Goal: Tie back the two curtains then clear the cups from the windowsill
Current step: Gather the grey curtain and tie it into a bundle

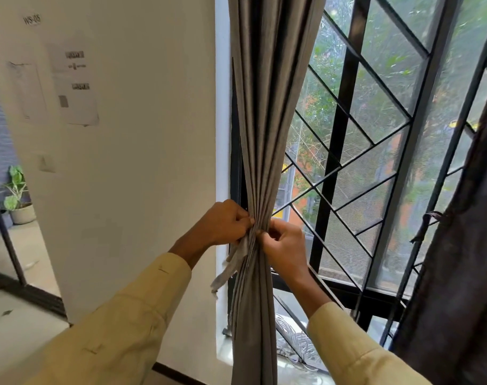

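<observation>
A grey curtain [264,120] hangs at the window's left side, gathered into a tight waist at mid height. A grey fabric tie [231,262] is wrapped there, and its frayed ends hang down to the left. My left hand [225,222] pinches the tie on the left of the waist. On the right of the waist, my right hand [284,243] pinches the tie too. A second, darker curtain [458,259] hangs at the right edge with a tie [428,223] around it. No cups are in view.
A black metal window grille [347,134] with mesh stands behind the curtains. The windowsill [297,368] shows below, partly hidden by my right sleeve. A white wall [139,162] with taped papers is on the left, and a potted plant [17,198] stands beyond it.
</observation>
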